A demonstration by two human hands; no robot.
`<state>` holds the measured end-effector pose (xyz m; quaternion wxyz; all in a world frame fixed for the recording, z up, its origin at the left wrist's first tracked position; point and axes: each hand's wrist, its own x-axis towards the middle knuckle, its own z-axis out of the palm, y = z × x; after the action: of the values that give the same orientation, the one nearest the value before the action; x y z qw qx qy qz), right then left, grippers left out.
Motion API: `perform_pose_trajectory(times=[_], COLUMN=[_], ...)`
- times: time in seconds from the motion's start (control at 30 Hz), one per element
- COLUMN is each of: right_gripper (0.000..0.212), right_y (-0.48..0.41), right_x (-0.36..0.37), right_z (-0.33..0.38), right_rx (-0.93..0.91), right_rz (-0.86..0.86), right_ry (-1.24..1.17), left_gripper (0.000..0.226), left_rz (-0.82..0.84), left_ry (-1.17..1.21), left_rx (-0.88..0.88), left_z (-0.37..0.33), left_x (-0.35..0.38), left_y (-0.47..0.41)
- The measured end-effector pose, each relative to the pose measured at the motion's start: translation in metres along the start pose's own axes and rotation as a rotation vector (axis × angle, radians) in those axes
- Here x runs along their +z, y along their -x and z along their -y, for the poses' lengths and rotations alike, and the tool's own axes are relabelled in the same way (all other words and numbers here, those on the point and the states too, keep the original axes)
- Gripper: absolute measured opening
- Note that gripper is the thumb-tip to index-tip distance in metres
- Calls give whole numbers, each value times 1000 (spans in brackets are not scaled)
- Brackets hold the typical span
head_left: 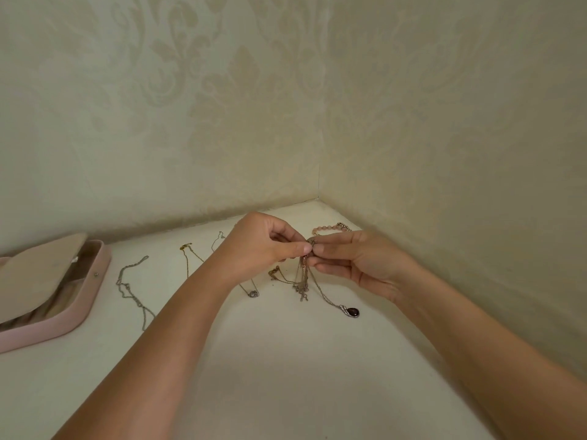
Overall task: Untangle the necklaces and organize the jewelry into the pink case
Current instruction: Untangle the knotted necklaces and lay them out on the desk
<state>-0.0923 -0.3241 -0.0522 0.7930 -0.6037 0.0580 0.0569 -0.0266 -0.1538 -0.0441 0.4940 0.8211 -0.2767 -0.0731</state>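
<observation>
tabletop (286,360) white, walls (158,122) damask-papered; left hand (266,242) and right hand (352,262) pinch tangled chains (303,274).

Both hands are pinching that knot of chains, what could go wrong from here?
Pulling the left hand and right hand apart could tighten the tangled chains or snap a thin link. The dark pendant lies on the table with its chain running up to the knot, so lifting might drag it into the loose ends.
</observation>
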Motion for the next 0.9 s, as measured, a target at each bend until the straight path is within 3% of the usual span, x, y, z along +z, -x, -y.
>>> perform_pose_trajectory(times=[0.27, 0.37, 0.57, 0.9], right_gripper=[5, 14, 15, 23], right_y=[-2, -3, -1, -5], right_x=[3, 6, 4, 0], right_z=[-4, -5, -2, -3], right_rx=[-177, -264, -269, -176], right_rz=[-121, -169, -69, 88], right_ry=[389, 568, 480, 302], left_gripper=[7, 6, 14, 12], left_rz=[-9, -5, -34, 59], left_ry=[-148, -167, -103, 96], left_rx=[60, 70, 67, -32], left_z=[-2, -1, -2, -9], left_x=[7, 7, 5, 5], left_y=[2, 2, 1, 3])
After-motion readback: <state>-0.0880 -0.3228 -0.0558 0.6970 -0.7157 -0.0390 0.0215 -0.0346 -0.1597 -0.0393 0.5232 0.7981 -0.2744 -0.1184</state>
